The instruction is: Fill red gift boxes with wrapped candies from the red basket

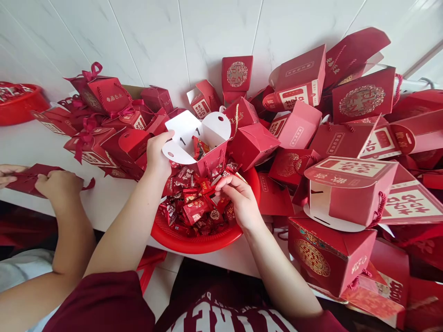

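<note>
My left hand (159,153) grips the white flap of an open red gift box (216,159), holding it tilted over the basket. Its white inside shows, with a few wrapped sweets (199,148) lying in it. Below the box, a round red plastic basket (204,246) is heaped with red-wrapped sweets (195,210). My right hand (240,200) is over the basket's right side, thumb and fingers pinched on a red-wrapped sweet (206,188).
Red gift boxes (339,191) are piled to the right, with more boxes (104,99) at the back left, some with ribbons. On the left, another person's hands (57,184) hold a dark red box (29,180). A red basin (22,106) stands far left by the tiled wall (152,37).
</note>
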Action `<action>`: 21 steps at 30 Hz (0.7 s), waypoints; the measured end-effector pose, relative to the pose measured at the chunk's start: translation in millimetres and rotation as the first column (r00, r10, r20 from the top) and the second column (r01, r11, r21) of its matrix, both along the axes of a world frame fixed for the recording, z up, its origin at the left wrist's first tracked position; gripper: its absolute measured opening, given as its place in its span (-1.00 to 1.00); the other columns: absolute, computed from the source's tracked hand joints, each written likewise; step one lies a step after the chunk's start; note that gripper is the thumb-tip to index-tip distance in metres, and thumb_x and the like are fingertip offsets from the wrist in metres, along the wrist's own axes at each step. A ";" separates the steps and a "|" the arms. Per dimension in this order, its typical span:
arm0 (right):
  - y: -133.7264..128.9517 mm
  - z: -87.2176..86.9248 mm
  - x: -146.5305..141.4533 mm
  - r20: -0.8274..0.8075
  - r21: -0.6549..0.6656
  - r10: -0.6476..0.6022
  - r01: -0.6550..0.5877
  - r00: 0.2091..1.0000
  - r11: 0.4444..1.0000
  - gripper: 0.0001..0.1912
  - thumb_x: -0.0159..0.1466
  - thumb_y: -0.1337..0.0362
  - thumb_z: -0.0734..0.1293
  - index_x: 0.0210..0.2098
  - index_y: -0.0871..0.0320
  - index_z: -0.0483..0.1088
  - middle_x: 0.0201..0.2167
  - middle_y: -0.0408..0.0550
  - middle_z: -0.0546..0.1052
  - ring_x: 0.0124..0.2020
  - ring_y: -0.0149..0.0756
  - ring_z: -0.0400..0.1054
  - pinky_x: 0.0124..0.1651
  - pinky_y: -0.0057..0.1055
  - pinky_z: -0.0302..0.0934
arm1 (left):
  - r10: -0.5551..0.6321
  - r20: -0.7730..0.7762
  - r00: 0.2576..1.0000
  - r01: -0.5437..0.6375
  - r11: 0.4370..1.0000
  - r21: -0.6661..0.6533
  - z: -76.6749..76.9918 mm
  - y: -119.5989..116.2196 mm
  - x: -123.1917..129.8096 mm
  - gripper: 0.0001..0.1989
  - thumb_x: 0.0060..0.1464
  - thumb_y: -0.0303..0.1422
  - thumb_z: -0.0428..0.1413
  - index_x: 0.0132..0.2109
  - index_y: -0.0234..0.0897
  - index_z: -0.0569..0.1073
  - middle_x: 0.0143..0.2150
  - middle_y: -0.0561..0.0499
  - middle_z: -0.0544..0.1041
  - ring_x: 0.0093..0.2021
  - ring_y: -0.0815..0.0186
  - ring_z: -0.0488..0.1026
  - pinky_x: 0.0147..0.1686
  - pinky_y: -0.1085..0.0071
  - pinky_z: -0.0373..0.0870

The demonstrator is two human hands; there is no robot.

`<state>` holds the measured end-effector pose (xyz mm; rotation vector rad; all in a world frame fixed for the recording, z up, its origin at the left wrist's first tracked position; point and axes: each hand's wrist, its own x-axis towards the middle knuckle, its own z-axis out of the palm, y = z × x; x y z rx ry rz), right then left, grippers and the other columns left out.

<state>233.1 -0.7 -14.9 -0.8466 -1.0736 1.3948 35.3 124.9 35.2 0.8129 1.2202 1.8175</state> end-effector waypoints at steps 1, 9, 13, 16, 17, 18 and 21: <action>-0.2 -0.1 0.2 0.023 0.005 0.014 -0.014 1.000 1.000 -0.84 0.28 0.18 0.32 -0.30 0.14 0.44 -0.35 -0.13 0.48 -0.35 -0.36 0.38 -0.17 -0.39 0.34 | 0.009 0.018 1.000 -0.009 1.000 0.001 -0.2 0.2 0.1 -0.75 -0.27 -0.31 0.32 -0.47 -0.25 0.40 -0.49 0.06 0.42 -0.47 0.34 0.41 -0.44 0.38 0.35; -8.2 7.2 -3.0 0.426 0.183 -0.033 -0.051 0.904 0.982 -0.84 0.40 0.28 0.22 -0.15 0.13 0.44 -0.26 -0.10 0.55 -0.27 -0.32 0.42 -0.11 -0.39 0.31 | -0.029 0.028 0.999 0.027 0.998 0.062 -5.3 3.6 -2.3 -0.81 -0.21 -0.31 0.31 -0.50 -0.26 0.45 -0.48 0.04 0.45 -0.43 0.32 0.43 -0.41 0.39 0.39; -14.2 15.0 -9.7 0.681 0.260 0.216 -0.506 0.700 0.823 -0.70 0.35 0.51 0.19 -0.11 0.12 0.50 -0.14 -0.08 0.60 -0.12 -0.33 0.49 0.03 -0.41 0.32 | -0.023 0.038 0.999 0.022 0.999 0.035 -2.8 1.3 -0.3 -0.83 -0.18 -0.35 0.30 -0.46 -0.26 0.45 -0.45 0.03 0.45 -0.41 0.31 0.45 -0.41 0.38 0.36; -16.8 15.3 -15.7 0.815 0.110 0.332 -0.688 0.475 0.717 -0.66 0.30 0.57 0.20 -0.16 0.15 0.54 -0.21 -0.08 0.65 -0.19 -0.33 0.52 -0.04 -0.43 0.34 | -0.029 0.038 0.999 0.028 0.999 0.030 -1.2 -0.3 1.4 -0.83 -0.20 -0.35 0.30 -0.48 -0.27 0.45 -0.48 0.05 0.44 -0.43 0.32 0.43 -0.42 0.40 0.35; -17.1 14.4 -17.2 0.847 0.078 0.310 -0.678 0.432 0.731 -0.66 0.30 0.56 0.20 -0.13 0.17 0.55 -0.18 -0.04 0.66 -0.17 -0.30 0.53 -0.02 -0.41 0.35 | -0.031 0.043 0.999 0.030 0.999 0.029 -1.1 -0.4 1.7 -0.83 -0.21 -0.35 0.30 -0.48 -0.27 0.45 -0.49 0.05 0.43 -0.44 0.32 0.42 -0.43 0.40 0.35; -17.3 13.2 -18.4 0.870 0.069 0.276 -0.653 0.410 0.754 -0.65 0.32 0.55 0.20 -0.09 0.19 0.55 -0.12 0.01 0.66 -0.11 -0.27 0.53 0.02 -0.37 0.35 | -0.031 0.047 0.998 0.030 0.999 0.028 -1.1 -0.4 1.9 -0.83 -0.22 -0.34 0.29 -0.49 -0.27 0.45 -0.50 0.06 0.42 -0.45 0.33 0.41 -0.44 0.41 0.35; -16.5 8.9 -20.2 0.882 0.074 0.244 -0.630 0.402 0.773 -0.60 0.37 0.53 0.15 0.07 0.24 0.51 0.04 0.10 0.61 0.06 -0.21 0.50 0.18 -0.31 0.30 | -0.017 0.054 0.998 0.015 0.999 0.033 -2.2 0.4 1.7 -0.82 -0.25 -0.33 0.29 -0.49 -0.27 0.45 -0.51 0.06 0.42 -0.48 0.35 0.40 -0.46 0.41 0.34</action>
